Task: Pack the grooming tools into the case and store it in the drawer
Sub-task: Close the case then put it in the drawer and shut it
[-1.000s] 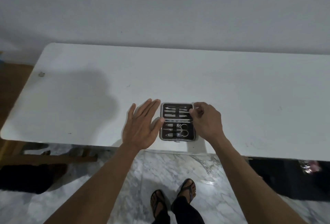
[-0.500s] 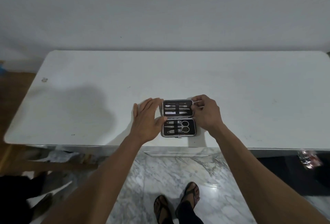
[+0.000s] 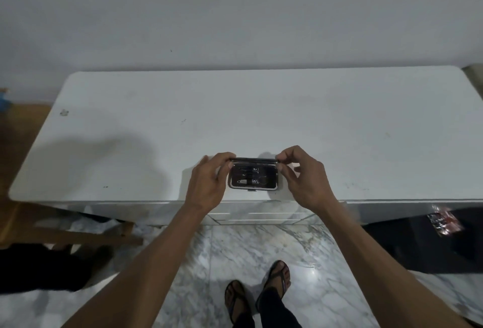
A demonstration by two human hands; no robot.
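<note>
Head view. Case (image 3: pixel 252 179) near the front edge of the white table (image 3: pixel 339 123), directly ahead, lower half flat on the top, lid (image 3: pixel 253 160) raised and seen almost edge-on. Grooming tools (image 3: pixel 249 181) strapped in the dark lining of the lower half; individual pieces too dim to name. Left hand (image 3: pixel 206 183) at the case's left end, fingers curled, thumb and fingertips pinching the left corner of the lid. Right hand (image 3: pixel 304 176) mirrored at the right end, fingers curled, pinching the right corner of the lid. Small clasp (image 3: pixel 251 190) showing at the middle of the front rim.

Step in hand, as judged: folding the lid down to close the case. Best done with both corners lowered evenly, to keep the hinge from twisting; fingers kept on the outer edge and clear of the closing gap; tools checked as lying flat under their straps beforehand, since a raised tip would likely block the lid; final press placed over the clasp until the rims meet. Drawer fronts (image 3: pixel 261 216) apparently just below the table edge, shut, so a free hand needed afterwards for opening.

Writing: no brand, label or lettering legible on case or table. Red-and-white packet (image 3: pixel 444 223) at far right, print too blurred to read.
</note>
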